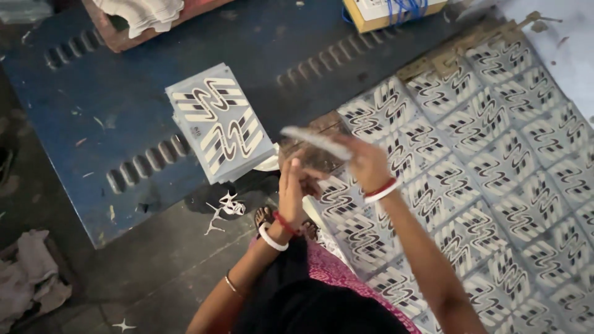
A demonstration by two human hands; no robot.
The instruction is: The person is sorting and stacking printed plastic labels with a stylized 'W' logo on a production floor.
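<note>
While right hand [366, 162] grips one card [315, 142] (seen edge-on), left hand [291, 192] open beside it; one stack [219, 120] nearby.

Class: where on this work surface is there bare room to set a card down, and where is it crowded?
Free: blue board left of the card stack. Also above the stack, below the box. Crowded: patterned sheets fill the right, around both hands.

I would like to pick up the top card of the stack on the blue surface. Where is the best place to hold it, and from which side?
Probably the near right corner of the stack of printed cards, approached from the person's side. That corner overhangs the blue metal surface, so fingers can slip beneath. The left hand is nearest; the right hand already holds a card.
</note>
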